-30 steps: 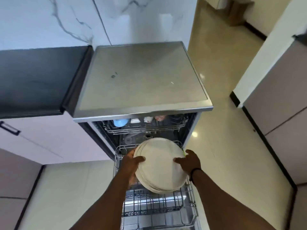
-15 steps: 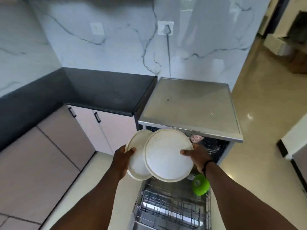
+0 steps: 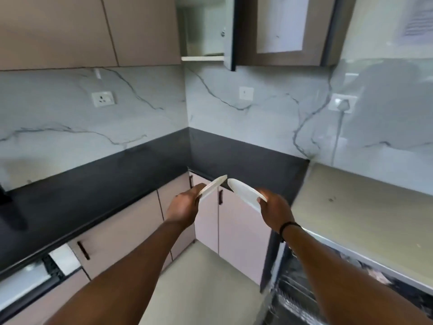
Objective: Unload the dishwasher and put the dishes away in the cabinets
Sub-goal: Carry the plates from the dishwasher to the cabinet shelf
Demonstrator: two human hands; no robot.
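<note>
Gripping one white plate (image 3: 212, 188) per hand — thin, edge-on, rims nearly meeting

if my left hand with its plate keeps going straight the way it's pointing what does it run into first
Probably the other plate in the right hand. The left hand aims its plate up and to the right, and the two rims nearly meet. Past that lies the dark counter upstand, though depth is unclear.

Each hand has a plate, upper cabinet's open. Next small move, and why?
Probably lift both plates toward the open upper cabinet. The left hand grips one white plate, the right hand grips the other plate, both held low over the dark counter, and the cabinet door already stands open above them.
</note>
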